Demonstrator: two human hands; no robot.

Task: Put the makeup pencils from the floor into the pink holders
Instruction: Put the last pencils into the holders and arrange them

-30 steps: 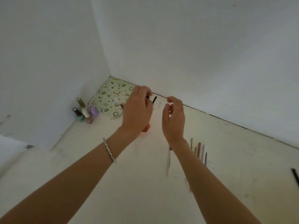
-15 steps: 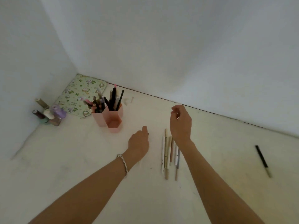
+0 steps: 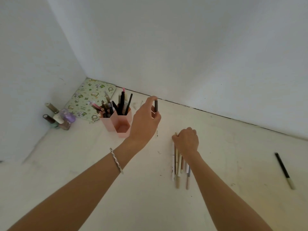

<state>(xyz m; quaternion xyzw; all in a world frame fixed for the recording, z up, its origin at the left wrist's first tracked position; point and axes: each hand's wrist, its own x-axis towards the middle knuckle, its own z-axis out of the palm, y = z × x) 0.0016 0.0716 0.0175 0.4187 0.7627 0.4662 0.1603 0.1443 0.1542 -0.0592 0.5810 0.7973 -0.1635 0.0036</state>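
The pink holders stand near the room corner, the back ones full of pencils, the front one looks empty. My left hand is raised just right of them, pinching a pencil with a dark cap, held upright. My right hand rests closed on the top ends of a row of several makeup pencils lying on the floor. A single black pencil with a pale tip lies far right.
Several nail polish bottles stand against the left wall. A green patterned pouch lies in the corner behind the holders. White walls meet at the corner; the pale floor stretches toward me.
My left hand rose from the floor with a pencil and moved up toward the holders. My right hand dropped onto the row of pencils and closed over them.
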